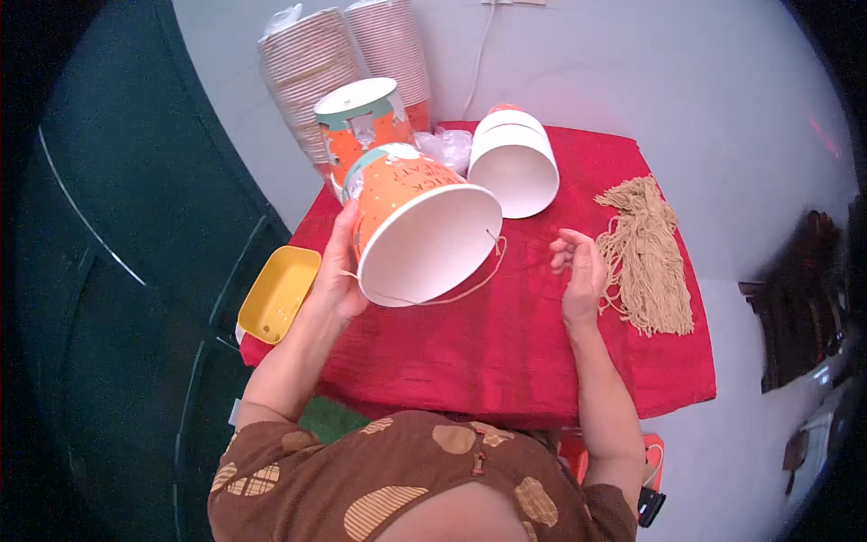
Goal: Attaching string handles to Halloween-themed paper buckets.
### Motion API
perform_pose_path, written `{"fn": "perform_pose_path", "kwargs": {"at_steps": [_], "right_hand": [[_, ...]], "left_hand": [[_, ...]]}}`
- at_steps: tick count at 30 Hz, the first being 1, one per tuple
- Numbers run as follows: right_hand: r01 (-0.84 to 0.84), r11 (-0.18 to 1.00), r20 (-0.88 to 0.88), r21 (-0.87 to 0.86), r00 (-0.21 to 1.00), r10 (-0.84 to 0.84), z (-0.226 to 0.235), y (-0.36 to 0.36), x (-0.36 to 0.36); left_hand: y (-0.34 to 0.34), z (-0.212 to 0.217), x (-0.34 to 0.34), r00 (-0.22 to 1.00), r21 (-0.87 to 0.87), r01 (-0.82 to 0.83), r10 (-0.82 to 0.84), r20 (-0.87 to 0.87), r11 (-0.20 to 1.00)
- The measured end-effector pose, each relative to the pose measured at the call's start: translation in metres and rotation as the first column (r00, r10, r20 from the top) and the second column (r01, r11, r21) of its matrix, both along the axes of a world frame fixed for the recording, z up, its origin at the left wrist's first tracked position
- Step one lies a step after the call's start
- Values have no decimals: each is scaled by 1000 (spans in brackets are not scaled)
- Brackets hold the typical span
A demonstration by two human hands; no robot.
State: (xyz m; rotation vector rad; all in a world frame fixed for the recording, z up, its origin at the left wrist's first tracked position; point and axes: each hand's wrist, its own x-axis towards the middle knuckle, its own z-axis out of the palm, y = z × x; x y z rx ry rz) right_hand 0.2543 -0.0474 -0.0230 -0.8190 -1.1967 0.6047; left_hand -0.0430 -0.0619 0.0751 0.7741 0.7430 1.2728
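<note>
My left hand (340, 275) grips an orange paper bucket (402, 185) by its side, near the rim. The bucket is tilted, with its white inside facing me. A thin tan string (470, 291) hangs in a loop across its mouth, running from near my left fingers to the opposite side of the rim. My right hand (580, 271) is apart from the bucket, over the red cloth, with its fingers loosely bent and nothing visible in them. Just right of it lies a bundle of cut tan strings (648, 257).
Behind the held bucket stands another orange bucket (361, 122), upside down. White-mouthed buckets (515, 176) lie on their side at the back. Tall wrapped bucket stacks (312, 77) stand at the back left. A yellow tray (280, 294) sits at the left edge of the red-covered table (452, 361).
</note>
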Motion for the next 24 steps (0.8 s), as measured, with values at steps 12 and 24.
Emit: {"fn": "perform_pose_path", "kwargs": {"at_steps": [12, 24], "right_hand": [[8, 977, -24, -214, 1000, -14, -18, 8, 0], [-71, 963, 49, -260, 995, 86, -25, 9, -4]], "left_hand": [[-14, 37, -52, 966, 121, -229, 210, 152, 966], [-3, 30, -40, 975, 113, -106, 81, 206, 988]]}}
